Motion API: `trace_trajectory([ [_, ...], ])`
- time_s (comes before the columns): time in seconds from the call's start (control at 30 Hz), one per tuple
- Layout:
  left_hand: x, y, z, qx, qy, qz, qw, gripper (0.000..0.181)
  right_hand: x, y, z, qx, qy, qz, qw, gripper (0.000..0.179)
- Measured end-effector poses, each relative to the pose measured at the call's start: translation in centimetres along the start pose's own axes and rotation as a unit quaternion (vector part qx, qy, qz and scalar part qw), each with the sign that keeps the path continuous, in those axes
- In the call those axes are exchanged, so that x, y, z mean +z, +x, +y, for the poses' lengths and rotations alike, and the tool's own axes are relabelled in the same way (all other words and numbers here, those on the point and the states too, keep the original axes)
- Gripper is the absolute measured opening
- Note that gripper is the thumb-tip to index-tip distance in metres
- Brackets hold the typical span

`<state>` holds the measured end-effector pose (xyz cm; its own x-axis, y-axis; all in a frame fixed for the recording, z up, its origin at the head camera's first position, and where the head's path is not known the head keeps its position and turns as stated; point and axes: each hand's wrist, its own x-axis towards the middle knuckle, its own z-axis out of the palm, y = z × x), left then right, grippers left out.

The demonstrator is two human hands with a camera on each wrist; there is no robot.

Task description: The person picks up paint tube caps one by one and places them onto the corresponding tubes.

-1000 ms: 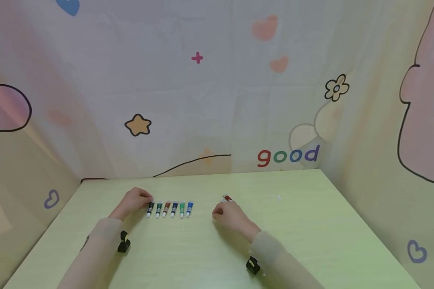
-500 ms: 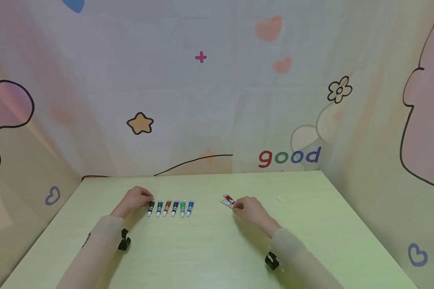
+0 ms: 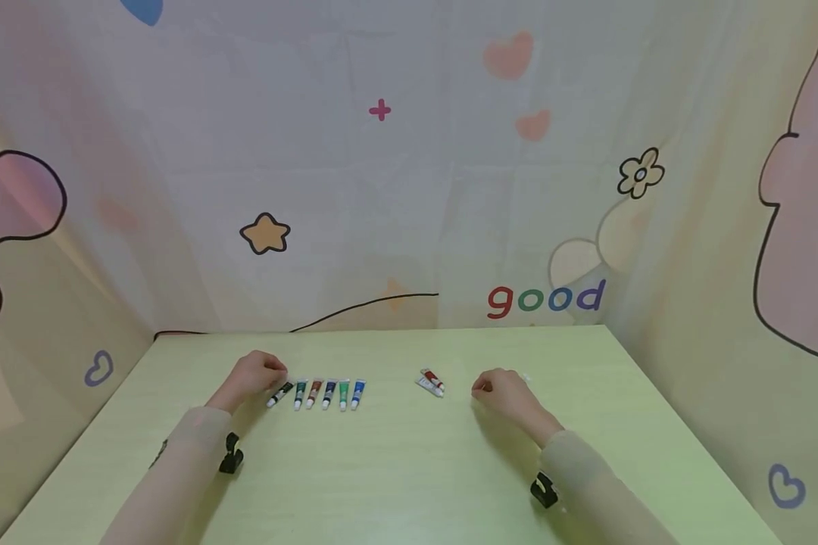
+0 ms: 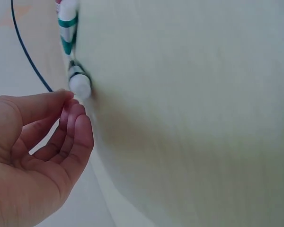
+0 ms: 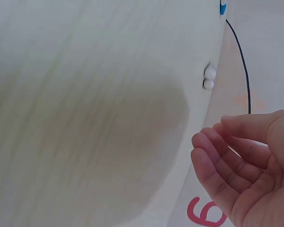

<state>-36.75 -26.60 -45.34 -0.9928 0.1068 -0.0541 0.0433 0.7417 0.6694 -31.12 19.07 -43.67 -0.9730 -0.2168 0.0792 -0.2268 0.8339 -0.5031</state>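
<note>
My left hand (image 3: 260,372) pinches the tail end of a black paint tube (image 3: 281,394) at the left end of a row, its white cap slanting toward the front left. In the left wrist view, the thumb and fingertips meet close by that tube's cap (image 4: 80,86). To its right lie paint tubes in dark green (image 3: 300,393), reddish brown (image 3: 314,393), dark blue (image 3: 329,393), light green (image 3: 344,393) and blue (image 3: 357,393), caps toward me. My right hand (image 3: 507,397), fingers loosely bent and holding nothing, hovers right of a red tube (image 3: 433,379) and a whitish tube (image 3: 429,387).
All the tubes lie on a pale yellow-green table (image 3: 382,477). A printed cloth backdrop (image 3: 354,189) rises behind the table's far edge. A small white bit (image 3: 527,377) lies just behind my right hand.
My right hand has moved right, uncovering the red and whitish tubes. The black tube has turned from nearly straight to slanted at my left fingertips, while the left hand has barely moved.
</note>
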Motion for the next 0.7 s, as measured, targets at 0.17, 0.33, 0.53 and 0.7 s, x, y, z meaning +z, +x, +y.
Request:
trace_trajectory([
  [0.17, -0.3, 0.0, 0.5, 0.006, -0.008, 0.008, 0.9999, 0.022, -1.5, -0.1, 1.1, -0.003, -0.011, 0.006, 0.9999, 0.009],
  [0.33, -0.4, -0.1, 1.4, 0.028, -0.004, 0.014, 0.9995, 0.023, -3.3, 0.0, 2.2, 0.006, -0.027, 0.006, 0.9996, 0.012],
  [0.53, -0.1, -0.4, 2.7, 0.044, -0.015, 0.008, 0.9989, 0.022, -5.1, -0.1, 3.5, 0.018, -0.05, 0.015, 0.9985, 0.013],
  [0.7, 0.7, -0.7, 4.4, 0.063, -0.02, -0.005, 0.9978, 0.022, -5.8, -0.1, 4.8, 0.029, -0.069, 0.022, 0.9969, 0.013],
])
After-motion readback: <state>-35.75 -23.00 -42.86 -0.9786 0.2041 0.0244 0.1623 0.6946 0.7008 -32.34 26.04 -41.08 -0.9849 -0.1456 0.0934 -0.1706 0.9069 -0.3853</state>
